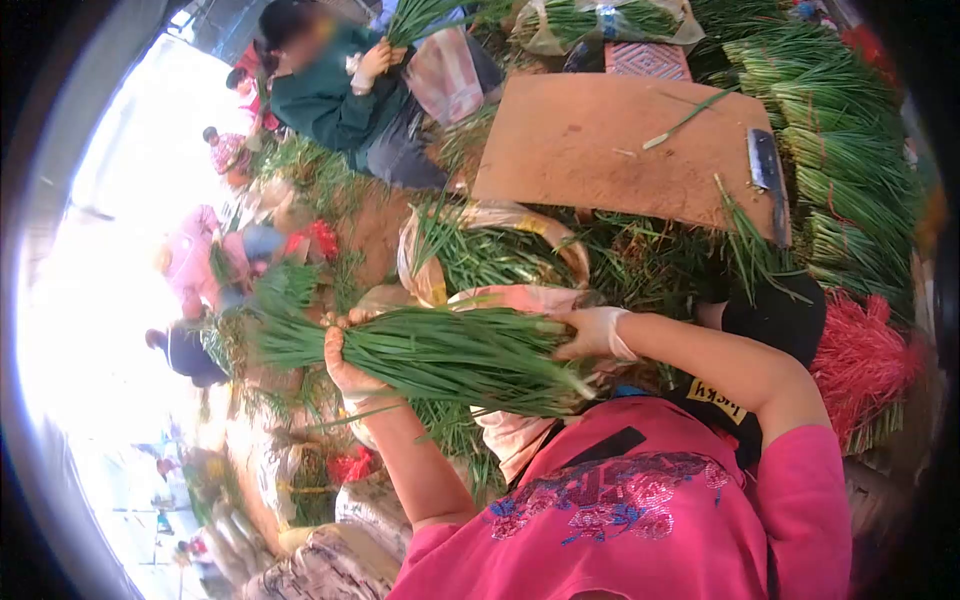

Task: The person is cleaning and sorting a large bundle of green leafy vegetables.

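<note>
Open-air work area, view tilted. Strong daylight point(90, 300) floods the left edge and washes out detail there. A flat brown board point(600, 150) forms the surface at upper centre; it carries a cleaver point(768, 185) at its right edge and one loose green stalk point(690, 115). Tied bundles of green stalks point(850, 150) are stacked along the right, with a heap of red ties point(865, 360) below them. An open sack of greens point(480, 250) lies on the reddish earth floor point(375, 225). A co-worker in a dark green jacket point(330, 100) sits at top left; figures in pink point(195, 255) appear beyond. Filled sacks point(320, 570) lie at lower left.
</note>
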The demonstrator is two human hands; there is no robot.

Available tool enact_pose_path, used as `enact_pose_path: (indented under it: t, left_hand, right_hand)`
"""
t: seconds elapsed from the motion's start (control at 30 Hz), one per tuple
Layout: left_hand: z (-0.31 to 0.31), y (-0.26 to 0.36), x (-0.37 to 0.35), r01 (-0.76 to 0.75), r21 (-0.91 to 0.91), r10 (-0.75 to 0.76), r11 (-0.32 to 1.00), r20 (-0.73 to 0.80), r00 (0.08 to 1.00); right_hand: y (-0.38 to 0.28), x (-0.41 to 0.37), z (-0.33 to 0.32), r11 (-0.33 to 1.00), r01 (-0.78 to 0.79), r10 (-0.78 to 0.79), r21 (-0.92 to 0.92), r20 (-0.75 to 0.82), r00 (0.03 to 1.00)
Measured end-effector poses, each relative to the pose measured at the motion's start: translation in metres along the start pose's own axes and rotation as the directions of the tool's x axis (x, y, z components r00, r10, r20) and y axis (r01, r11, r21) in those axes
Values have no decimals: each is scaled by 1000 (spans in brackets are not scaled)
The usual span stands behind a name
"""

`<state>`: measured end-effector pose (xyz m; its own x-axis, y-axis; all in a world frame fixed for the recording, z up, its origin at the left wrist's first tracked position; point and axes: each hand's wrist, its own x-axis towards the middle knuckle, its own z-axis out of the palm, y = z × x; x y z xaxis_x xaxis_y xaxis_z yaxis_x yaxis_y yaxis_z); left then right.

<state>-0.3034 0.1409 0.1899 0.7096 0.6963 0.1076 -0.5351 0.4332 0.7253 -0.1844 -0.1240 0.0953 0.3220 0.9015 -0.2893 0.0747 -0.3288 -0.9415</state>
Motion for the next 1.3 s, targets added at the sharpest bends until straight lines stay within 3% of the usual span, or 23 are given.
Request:
enact_pose_path:
  t: [0.03,0.1,0.17,0.23,0.3,0.37,0.4,0.43,0.47,0.53,0.57,0.63,0.7,0.77,0.83,0.87,0.9,0.97,1.0,1.03,1.1,1.2,1.3]
  left_hand:
    - [-27,2,2,-28,22,29,999,-40,999]
    - [-92,8,10,-91,55,89,994,31,995]
    - [-118,14,1,-105,-1,105,994,-45,993]
    - [-125,16,0,-130,-40,128,991,-62,990]
    - [-127,16,3,-127,-52,127,990,-14,992]
    - [-102,13,10,-17,-138,44,990,190,981]
    - [-71,9,11,16,-166,30,986,269,963]
    - [-42,5,12,53,-191,17,980,348,937]
    - [-16,0,12,109,-199,-11,974,440,898]
    - [25,-7,12,214,-195,-53,957,608,792]
    - [36,-8,12,195,-240,-24,951,572,820]
    - [50,-12,8,157,-327,27,932,493,869]
    - [32,-9,8,70,-85,-43,994,280,959]
    - [-51,-10,32,118,113,-122,987,29,992]
    - [-90,-26,27,204,25,-197,979,-172,965]
    - [-94,-37,15,227,1,-217,974,-282,935]
    - [-102,-43,7,244,-26,-235,969,-386,892]
    - [-131,-50,-1,316,-27,-309,948,-297,903]
    - [-148,-53,-5,349,-26,-344,937,-251,905]
    - [-164,-57,-9,310,-42,-309,950,-279,909]
    - [-188,-67,-13,230,-75,-242,970,-328,913]
    - [-174,-63,-16,328,-87,-335,941,-387,859]
    - [-184,-65,-11,327,-89,-336,941,-372,865]
  right_hand:
    - [13,-3,8,925,-297,297,-238,-37,954]
    - [118,12,11,532,76,249,-844,241,938]
    - [105,-27,-28,424,-109,371,-899,62,927]
    - [131,-46,-66,243,-343,679,-908,-93,728]
    - [105,-52,-97,106,-524,758,-845,-273,592]
    - [63,-35,-109,293,-576,373,-763,-463,804]
    - [34,-22,-108,484,-418,69,-769,-443,894]
    - [12,3,-103,639,-225,-177,-736,-424,888]
    - [-26,24,-96,793,-15,-249,-609,-346,905]
    - [-59,70,-70,813,445,-531,-377,-164,831]
    - [-56,91,-56,764,612,-638,-203,-98,764]
    - [-34,105,-32,959,268,-277,91,118,954]
    - [9,86,-12,800,201,-387,565,230,893]
    - [54,55,8,536,-129,-270,834,314,910]
    - [91,26,31,202,-374,24,905,377,926]
    - [99,15,37,186,-408,118,894,392,912]
    - [97,4,36,342,-425,165,838,392,905]
    - [81,-15,31,618,-431,242,657,363,900]
    - [63,-26,20,637,-470,267,611,397,878]
    - [70,-33,8,697,-279,112,660,284,952]
    - [85,-53,-29,594,-50,70,803,10,997]
    - [116,-83,-91,405,340,218,848,-451,865]
    - [140,-88,-101,561,266,238,783,-461,855]
